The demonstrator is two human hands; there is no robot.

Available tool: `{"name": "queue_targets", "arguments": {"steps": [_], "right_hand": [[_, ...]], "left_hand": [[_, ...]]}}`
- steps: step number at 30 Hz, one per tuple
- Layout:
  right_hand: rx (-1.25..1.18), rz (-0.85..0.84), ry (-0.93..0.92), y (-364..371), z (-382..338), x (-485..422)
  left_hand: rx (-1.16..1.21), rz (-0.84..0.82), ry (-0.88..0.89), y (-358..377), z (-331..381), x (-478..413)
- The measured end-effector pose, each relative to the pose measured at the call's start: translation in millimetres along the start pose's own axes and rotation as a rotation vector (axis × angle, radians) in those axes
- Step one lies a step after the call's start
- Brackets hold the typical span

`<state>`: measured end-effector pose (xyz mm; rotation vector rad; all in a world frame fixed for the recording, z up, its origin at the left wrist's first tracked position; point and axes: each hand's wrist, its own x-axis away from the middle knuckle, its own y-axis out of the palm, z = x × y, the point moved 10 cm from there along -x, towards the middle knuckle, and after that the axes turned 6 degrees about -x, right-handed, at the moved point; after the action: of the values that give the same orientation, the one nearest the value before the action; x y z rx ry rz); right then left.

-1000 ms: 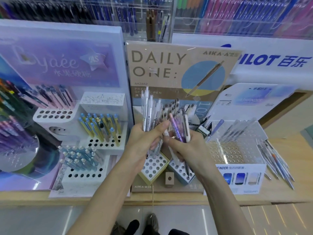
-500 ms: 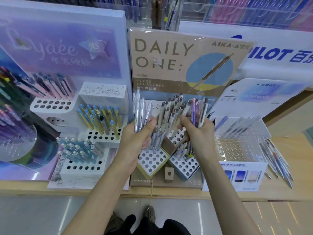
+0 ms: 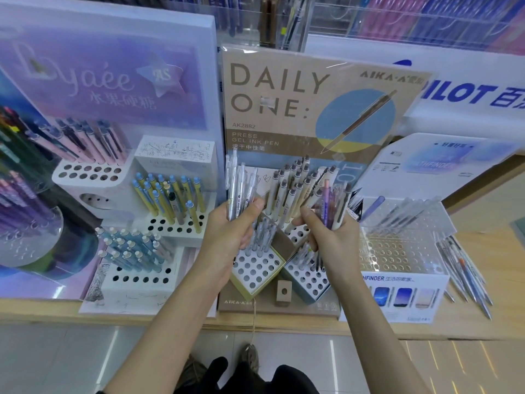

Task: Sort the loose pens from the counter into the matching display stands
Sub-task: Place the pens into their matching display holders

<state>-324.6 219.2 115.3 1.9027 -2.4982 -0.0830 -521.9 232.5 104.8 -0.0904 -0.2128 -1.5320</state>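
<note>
My left hand (image 3: pixel 231 228) grips a bundle of clear white pens (image 3: pixel 238 191), held upright above the brown "DAILY ONE" stand (image 3: pixel 272 109). My right hand (image 3: pixel 331 237) holds a mixed bunch of pens (image 3: pixel 331 207), some purple, some cream, over the stand's right side. Below both hands sit the stand's white hole blocks (image 3: pixel 255 270), partly filled with cream pens (image 3: pixel 292 186). A pile of loose pens (image 3: pixel 463 268) lies on the wooden counter at the far right.
A purple stand (image 3: pixel 108 81) on the left holds pink, yellow-blue and pale blue pens in white blocks. A clear acrylic hole rack (image 3: pixel 397 245) with a few pens stands to the right. Wall racks of pens fill the back. The counter edge (image 3: pixel 255 322) runs in front.
My hands have drawn apart: the left carries the clear pens leftward, the right lifted the mixed bunch up and to the right. The view has also shifted slightly.
</note>
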Motion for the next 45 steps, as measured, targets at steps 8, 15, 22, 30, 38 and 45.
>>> {"name": "queue_targets", "arguments": {"steps": [8, 15, 22, 30, 38, 45], "right_hand": [[0.015, -0.048, -0.001, 2, -5, 4], [0.154, -0.070, -0.012, -5, 2, 6], [0.205, -0.086, -0.001, 8, 8, -1], [0.100, 0.175, -0.037, -35, -18, -24], [0.332, 0.104, -0.092, -13, -23, -66], [0.322, 0.061, -0.104, -12, -19, -66]], "left_hand": [[0.018, -0.014, 0.001, -1, 2, 2], [0.011, -0.015, -0.001, 1, 1, 3], [-0.021, -0.027, 0.005, 7, 3, 3], [-0.057, 0.010, 0.042, 18, 21, -6], [-0.061, 0.029, 0.062, 26, 26, -12], [-0.054, 0.029, 0.055, 29, 23, -15]]}}
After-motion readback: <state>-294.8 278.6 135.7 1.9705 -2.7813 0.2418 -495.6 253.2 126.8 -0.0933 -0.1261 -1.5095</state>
